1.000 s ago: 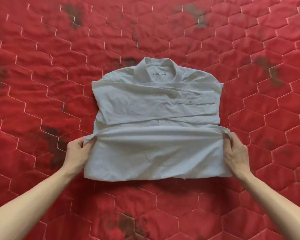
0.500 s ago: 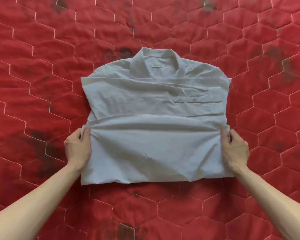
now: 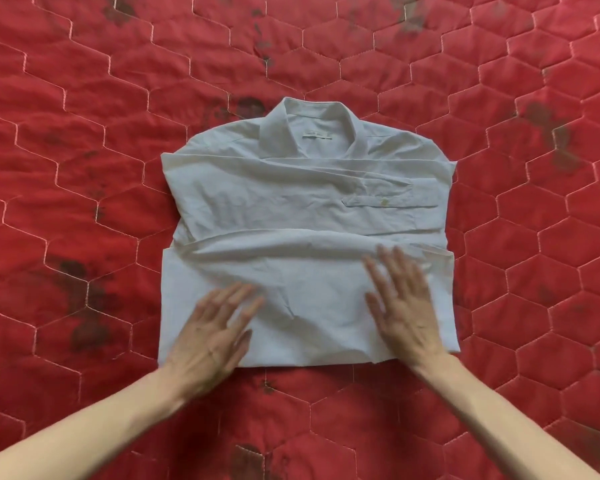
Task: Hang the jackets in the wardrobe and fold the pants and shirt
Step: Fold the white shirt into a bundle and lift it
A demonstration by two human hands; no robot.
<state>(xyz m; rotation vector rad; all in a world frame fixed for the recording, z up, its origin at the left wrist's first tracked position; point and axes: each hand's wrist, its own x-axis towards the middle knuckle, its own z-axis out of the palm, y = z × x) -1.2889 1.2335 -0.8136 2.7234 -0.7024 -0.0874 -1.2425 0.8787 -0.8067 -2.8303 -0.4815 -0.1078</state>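
Observation:
A pale white shirt [image 3: 291, 202] lies folded on the red quilt, collar at the far end and a buttoned chest pocket on the right. Its sleeves are tucked across the chest and the bottom part is folded up over the middle. My left hand [image 3: 212, 334] rests flat on the lower left of the folded flap, fingers spread. On the lower right of the same flap lies my right hand [image 3: 406, 306], also flat with fingers apart. Neither hand grips the cloth. No jackets or pants are in view.
A red quilted bedspread [image 3: 84, 168] with a hexagon stitch pattern and dark blotches fills the whole view around the shirt.
Both hands have let go of the shirt's side edges and moved inward onto the folded flap, palms down. The flap now lies flat over the shirt's middle.

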